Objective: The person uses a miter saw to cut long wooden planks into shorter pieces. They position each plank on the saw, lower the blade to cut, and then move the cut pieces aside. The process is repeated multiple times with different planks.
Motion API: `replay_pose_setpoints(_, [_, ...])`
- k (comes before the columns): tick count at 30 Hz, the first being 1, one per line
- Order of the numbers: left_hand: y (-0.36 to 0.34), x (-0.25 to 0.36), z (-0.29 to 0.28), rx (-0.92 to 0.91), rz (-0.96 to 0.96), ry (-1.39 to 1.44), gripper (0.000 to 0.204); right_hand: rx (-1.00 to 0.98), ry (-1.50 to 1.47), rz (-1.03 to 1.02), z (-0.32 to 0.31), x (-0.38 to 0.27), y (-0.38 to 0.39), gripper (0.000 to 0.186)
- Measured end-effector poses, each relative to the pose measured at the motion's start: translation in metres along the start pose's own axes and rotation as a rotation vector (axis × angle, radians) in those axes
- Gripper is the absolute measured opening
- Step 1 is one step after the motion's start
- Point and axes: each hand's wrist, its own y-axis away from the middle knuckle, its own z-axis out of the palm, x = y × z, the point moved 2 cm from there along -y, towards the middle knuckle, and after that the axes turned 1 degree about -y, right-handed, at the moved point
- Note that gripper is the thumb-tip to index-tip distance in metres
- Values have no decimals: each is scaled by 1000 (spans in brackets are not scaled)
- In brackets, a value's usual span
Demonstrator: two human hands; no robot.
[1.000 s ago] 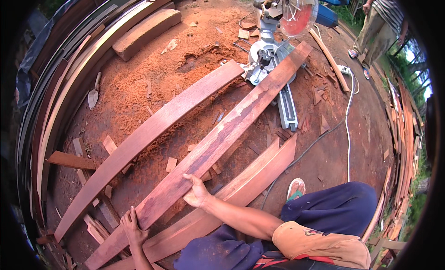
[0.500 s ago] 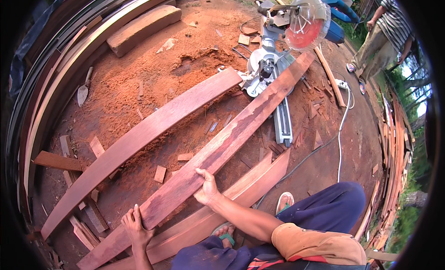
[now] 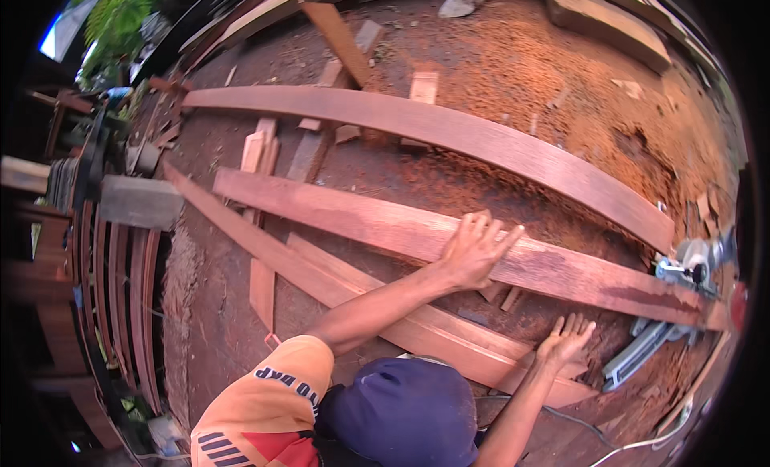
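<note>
A long reddish plank (image 3: 345,218), darkly stained toward its right end, lies diagonally in front of me, that end on the mitre saw (image 3: 690,266) at the right rim. My left hand (image 3: 481,250) grips its middle, fingers spread and bent over the far edge. My right hand (image 3: 561,343) is off the plank, just below it, with fingers apart and nothing held. Beyond is a curved plank (image 3: 425,126); nearer me, more boards (image 3: 265,246) lie on the dirt.
Sawdust (image 3: 593,90) covers the upper ground, with a trowel (image 3: 457,6) and a thick timber block (image 3: 601,22). Stacked slats (image 3: 128,306) and a grey block (image 3: 140,202) line the left. A white cable (image 3: 650,443) runs at lower right.
My view has swung left, shifting the saw to the right rim. My right hand has come away from the plank; my left hand stays on it. The bystander has left the view.
</note>
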Motion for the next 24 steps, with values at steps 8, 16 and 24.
replay_pose_setpoints(8, [-15,2,1,-30,-7,24,113,-137,-101,-78,2,-26,-22,67])
replay_pose_setpoints(16, [-15,-5,7,49,27,-13,113,-47,125,-420,16,-66,-24,35])
replay_pose_setpoints(24, [-20,-6,-3,-106,17,-8,127,-332,936,-1086,105,-323,-64,35])
